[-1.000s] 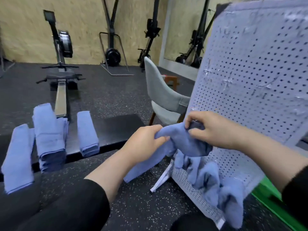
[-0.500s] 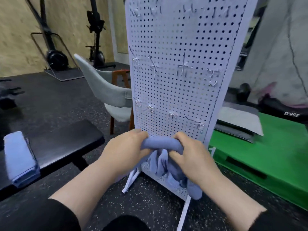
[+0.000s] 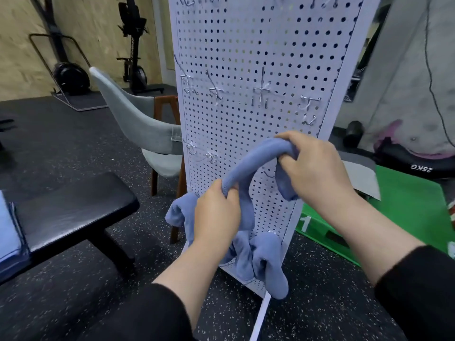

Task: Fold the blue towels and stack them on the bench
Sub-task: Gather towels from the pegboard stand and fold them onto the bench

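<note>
A bunched blue towel (image 3: 248, 166) arcs between both my hands in front of the white pegboard (image 3: 258, 57). My left hand (image 3: 216, 217) grips its lower left part. My right hand (image 3: 312, 166) grips its upper right end, higher up. More blue towel cloth (image 3: 268, 264) hangs below, low on the pegboard. The black bench (image 3: 71, 207) stands to the left, with a folded blue towel (image 3: 7, 232) at the frame's left edge on it.
A grey chair (image 3: 145, 129) with wooden legs stands behind the bench, beside the pegboard. A green plyo box (image 3: 406, 205) and a 25 kg weight bag (image 3: 418, 163) lie to the right. Gym machines (image 3: 130, 43) line the far wall. Wire hooks stick out of the pegboard.
My view has turned right, so most folded towels on the bench left the frame. My right hand has risen and my hands have spread apart, stretching the towel into an arc.
</note>
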